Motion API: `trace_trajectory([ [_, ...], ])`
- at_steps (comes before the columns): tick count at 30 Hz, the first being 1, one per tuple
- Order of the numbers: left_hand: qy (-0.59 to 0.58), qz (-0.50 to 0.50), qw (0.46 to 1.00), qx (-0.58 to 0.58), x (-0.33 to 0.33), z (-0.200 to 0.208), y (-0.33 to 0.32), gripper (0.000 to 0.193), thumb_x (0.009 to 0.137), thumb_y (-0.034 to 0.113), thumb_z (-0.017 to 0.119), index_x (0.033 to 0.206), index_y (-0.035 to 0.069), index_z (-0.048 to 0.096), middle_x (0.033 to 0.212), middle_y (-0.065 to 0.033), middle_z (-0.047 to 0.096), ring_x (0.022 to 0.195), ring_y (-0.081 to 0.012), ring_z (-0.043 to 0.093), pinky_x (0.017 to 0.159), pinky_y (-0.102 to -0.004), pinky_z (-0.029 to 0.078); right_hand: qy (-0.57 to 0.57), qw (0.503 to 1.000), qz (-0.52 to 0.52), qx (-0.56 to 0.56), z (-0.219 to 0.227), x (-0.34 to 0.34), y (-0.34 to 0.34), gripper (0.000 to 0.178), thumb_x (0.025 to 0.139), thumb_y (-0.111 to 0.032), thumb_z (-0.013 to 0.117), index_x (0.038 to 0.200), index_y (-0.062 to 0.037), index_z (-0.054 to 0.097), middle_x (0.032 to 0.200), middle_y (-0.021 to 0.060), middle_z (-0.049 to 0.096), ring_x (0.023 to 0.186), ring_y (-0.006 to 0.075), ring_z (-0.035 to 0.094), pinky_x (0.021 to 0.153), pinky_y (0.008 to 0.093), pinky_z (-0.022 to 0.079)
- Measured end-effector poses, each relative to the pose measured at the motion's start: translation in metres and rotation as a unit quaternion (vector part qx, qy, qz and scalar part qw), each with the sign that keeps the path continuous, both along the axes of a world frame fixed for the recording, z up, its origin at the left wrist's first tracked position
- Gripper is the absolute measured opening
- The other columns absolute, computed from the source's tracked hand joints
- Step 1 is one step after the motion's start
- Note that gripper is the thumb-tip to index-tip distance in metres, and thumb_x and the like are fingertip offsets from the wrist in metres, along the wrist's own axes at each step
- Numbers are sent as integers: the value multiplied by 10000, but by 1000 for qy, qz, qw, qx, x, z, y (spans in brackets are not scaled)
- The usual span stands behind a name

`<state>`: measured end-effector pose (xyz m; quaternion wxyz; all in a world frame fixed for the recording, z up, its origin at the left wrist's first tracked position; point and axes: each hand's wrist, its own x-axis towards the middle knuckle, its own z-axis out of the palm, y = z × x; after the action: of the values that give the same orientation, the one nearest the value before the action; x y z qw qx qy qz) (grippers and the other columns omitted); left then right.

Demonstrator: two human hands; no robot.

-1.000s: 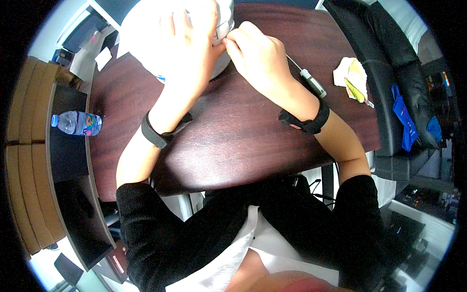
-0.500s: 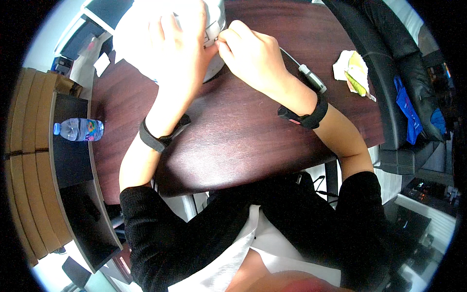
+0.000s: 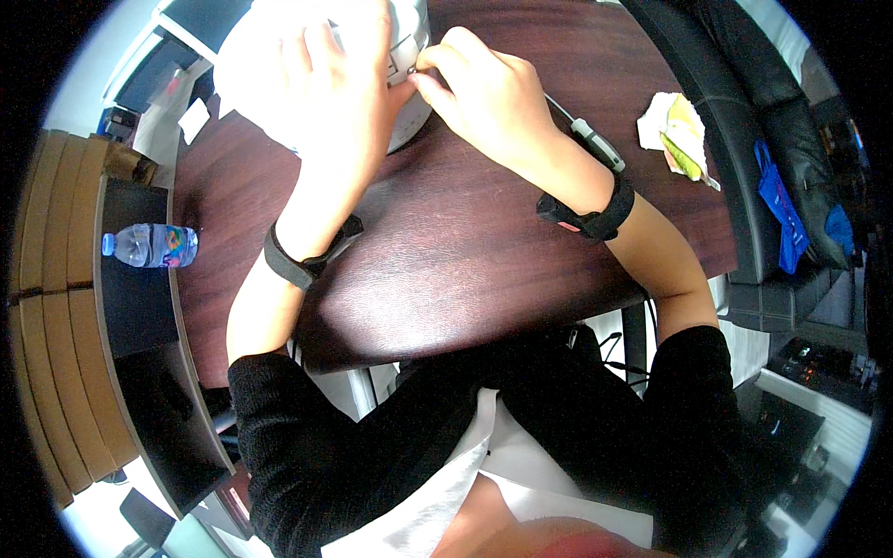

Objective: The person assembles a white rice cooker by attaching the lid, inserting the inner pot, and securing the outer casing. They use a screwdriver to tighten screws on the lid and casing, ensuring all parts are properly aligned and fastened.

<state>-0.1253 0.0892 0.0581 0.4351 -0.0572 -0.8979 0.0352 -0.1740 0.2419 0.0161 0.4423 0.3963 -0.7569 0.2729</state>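
A rounded white appliance (image 3: 265, 88) stands on the far part of the dark wooden table, cut off by the top edge of the view. My left hand (image 3: 344, 88) lies over it with fingers spread, the thumb reaching toward its right side. Against that side, close to the left thumb, my right hand (image 3: 488, 102) pinches thumb and forefinger together. A tiny dark metallic piece (image 3: 412, 71) shows at the fingertips, too small to name. Behind the right wrist lies a screwdriver (image 3: 597, 144) with a grey and black handle, its shaft pointing toward the right hand.
A crumpled paper wrapper (image 3: 677, 138) lies on the table (image 3: 446, 251) at the right, beside a black couch (image 3: 744, 186) with a blue bag (image 3: 781, 214). At the left a water bottle (image 3: 153, 246) rests on its side on a black shelf, next to stacked cardboard boxes (image 3: 56, 232).
My right hand has shifted slightly to the right, its knuckles higher, and the tiny metallic piece now shows more plainly. My left hand stays on the appliance.
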Motion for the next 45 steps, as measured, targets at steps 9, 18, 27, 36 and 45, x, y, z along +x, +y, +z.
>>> trace_trajectory([
  [9,-2,-6,1000,-5,-1,-1,-2,809,673,240,861,1418,136,565,1205,-225,559,1157,-430,542,1000,-530,461,-4,1000,-23,10,-3,5,-5,114,919,-147,720,942,-52,661,879,81,605,665,253,683,608,348,579],
  [18,22,-12,999,-25,-1,-1,-3,819,667,222,860,1417,120,547,1210,-222,550,1157,-428,538,1002,-542,450,-20,1000,-22,11,-1,8,-5,108,924,-147,719,937,-56,663,876,76,602,660,245,681,606,343,575],
  [27,22,-14,1000,-17,-1,-2,-2,818,667,221,858,1416,121,544,1206,-220,548,1155,-423,538,998,-538,453,-22,999,-23,-4,-2,8,-7,92,927,-130,713,937,-55,661,890,78,608,667,252,685,609,352,578],
  [36,17,-7,1000,-9,0,-1,-1,805,658,244,869,1392,118,562,1199,-215,550,1155,-415,538,1018,-525,454,-64,998,9,-12,-2,6,-1,107,926,-124,719,951,-41,656,871,97,605,667,272,684,603,359,572],
  [45,25,2,999,-36,-1,-3,-3,814,672,258,856,1419,124,559,1206,-210,564,1150,-407,546,1023,-530,454,-8,1000,10,-23,-4,4,-8,94,920,-147,664,885,-72,618,848,99,583,619,288,675,545,401,575],
])
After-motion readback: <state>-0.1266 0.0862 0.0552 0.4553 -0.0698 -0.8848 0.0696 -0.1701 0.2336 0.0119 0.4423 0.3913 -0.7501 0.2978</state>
